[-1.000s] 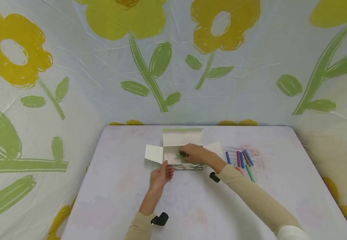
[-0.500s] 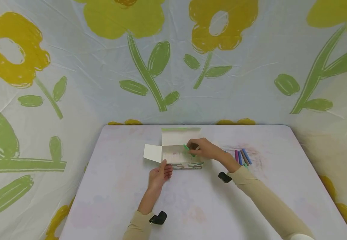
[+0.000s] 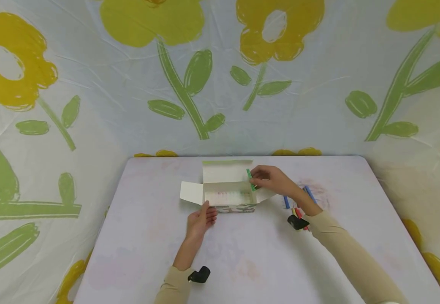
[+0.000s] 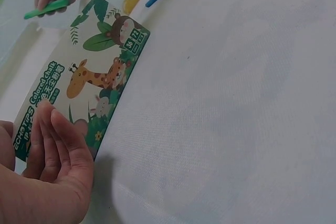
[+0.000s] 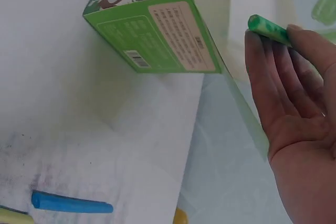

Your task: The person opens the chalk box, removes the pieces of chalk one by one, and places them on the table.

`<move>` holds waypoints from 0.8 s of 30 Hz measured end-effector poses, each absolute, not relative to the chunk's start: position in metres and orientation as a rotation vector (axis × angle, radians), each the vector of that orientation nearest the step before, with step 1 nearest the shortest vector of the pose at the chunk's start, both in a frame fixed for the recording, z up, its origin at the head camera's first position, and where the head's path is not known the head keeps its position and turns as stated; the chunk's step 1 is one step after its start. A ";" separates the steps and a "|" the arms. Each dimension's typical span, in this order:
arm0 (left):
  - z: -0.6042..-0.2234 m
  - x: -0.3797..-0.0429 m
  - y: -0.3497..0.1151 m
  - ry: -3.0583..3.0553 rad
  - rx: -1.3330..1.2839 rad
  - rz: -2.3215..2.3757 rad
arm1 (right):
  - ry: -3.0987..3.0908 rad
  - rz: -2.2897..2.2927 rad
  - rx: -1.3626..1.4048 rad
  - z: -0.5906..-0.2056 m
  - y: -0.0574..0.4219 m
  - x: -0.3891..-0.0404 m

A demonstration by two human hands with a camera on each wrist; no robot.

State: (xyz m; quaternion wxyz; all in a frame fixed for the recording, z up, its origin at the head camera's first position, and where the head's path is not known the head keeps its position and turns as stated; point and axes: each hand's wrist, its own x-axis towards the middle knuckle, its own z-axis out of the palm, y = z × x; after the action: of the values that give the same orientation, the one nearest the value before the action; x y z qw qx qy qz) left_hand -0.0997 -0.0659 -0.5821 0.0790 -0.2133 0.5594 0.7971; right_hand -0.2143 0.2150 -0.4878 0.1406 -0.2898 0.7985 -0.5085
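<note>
A cardboard colored chalk box with a jungle-animal print stands on the table, its lid and side flaps spread out. My left hand holds its front-left corner, the thumb at the top edge and the fingers along the printed front. Above the box's right end, my right hand pinches a green chalk stick between thumb and fingertips. In the right wrist view, the green chalk is clear of the box's green end panel. White material shows inside the box; pinkish marks are on it.
Loose chalk sticks lie right of the box, partly behind the right forearm: blue ones, a red one and a yellow one. A flower-print cloth hangs behind the white table.
My right hand has lifted the green chalk out of the box and moved right and up with it. My left hand keeps its hold on the box corner.
</note>
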 end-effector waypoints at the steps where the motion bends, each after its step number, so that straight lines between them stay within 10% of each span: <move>1: -0.582 -0.100 -0.066 1.675 -0.643 2.386 | 2.300 -1.492 -0.812 -0.486 0.218 -0.215; 24: -0.584 -0.102 -0.066 1.707 -0.650 2.362 | 2.374 -1.615 -0.406 -0.480 0.303 -0.197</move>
State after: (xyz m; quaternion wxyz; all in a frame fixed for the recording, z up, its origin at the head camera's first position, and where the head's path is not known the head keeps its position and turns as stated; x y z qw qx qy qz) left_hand -0.1015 -0.0661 -0.5842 0.0777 -0.2170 0.5699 0.7887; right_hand -0.1965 0.3028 -0.4800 0.1206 -0.1389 0.8127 -0.5529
